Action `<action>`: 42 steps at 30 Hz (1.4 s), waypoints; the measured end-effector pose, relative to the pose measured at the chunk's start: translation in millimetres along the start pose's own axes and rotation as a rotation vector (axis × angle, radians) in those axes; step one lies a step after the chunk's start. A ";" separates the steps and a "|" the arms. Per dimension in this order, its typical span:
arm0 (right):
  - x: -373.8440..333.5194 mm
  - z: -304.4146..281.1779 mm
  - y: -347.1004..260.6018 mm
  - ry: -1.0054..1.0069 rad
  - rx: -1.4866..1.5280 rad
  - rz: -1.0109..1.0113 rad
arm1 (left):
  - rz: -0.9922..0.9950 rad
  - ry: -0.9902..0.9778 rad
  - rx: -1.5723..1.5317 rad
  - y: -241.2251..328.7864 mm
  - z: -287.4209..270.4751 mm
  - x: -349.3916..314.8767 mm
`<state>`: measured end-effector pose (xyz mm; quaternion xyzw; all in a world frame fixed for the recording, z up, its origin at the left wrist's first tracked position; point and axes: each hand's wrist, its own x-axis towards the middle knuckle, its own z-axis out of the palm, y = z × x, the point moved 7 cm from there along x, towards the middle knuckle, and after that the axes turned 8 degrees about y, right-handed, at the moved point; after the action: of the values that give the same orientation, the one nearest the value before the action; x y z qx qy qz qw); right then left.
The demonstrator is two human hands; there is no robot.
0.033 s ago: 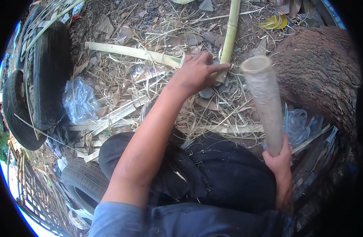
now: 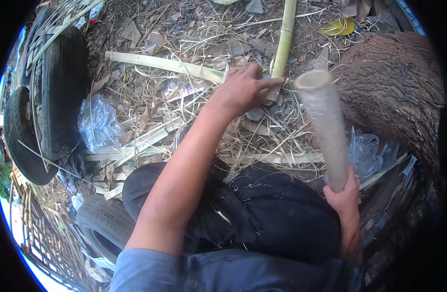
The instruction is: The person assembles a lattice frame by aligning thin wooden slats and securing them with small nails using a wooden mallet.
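Observation:
In my right hand (image 2: pixel 344 197) is the lower end of a thick, greyish hollow bamboo tube (image 2: pixel 323 126), fingers wrapped round it. The tube stands raised and slightly tilted, its open round end uppermost, a little blurred. Further forward, my left hand (image 2: pixel 245 92) is closed at the near end of a slim green bamboo stalk (image 2: pixel 284 41), the index finger laid across it; the other fingertips are hidden. A flat pale bamboo strip (image 2: pixel 160 63) runs from the left up to this hand; whether the hand touches it I cannot tell.
Pale shavings (image 2: pixel 252 141) and dry leaves litter the soil. A thick bark-covered log (image 2: pixel 391 82) lies at right, beside clear plastic (image 2: pixel 367 155). Old tyres (image 2: pixel 63 92) stand at left near a plastic bag (image 2: pixel 99 124). Split strips (image 2: pixel 145 141) lie before my knees.
The raised bamboo tube's upper end has shifted very slightly left. My left hand and the green stalk stay in place.

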<state>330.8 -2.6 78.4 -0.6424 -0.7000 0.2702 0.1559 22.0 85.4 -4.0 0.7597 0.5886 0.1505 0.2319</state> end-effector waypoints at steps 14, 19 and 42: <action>-0.3 4.6 -3.7 -0.093 -0.045 0.043 | -0.024 0.014 -0.007 -2.1 0.5 0.7; 1.2 -2.3 -17.3 0.052 0.043 -0.042 | 0.015 0.075 0.018 -2.1 0.0 0.9; 9.8 2.5 17.9 -0.081 0.045 0.109 | 0.099 0.232 0.010 24.4 -37.9 5.6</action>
<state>342.7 7.1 64.7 -0.6645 -0.6635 0.3197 0.1267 24.6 92.6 40.8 0.7664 0.5742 0.2456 0.1506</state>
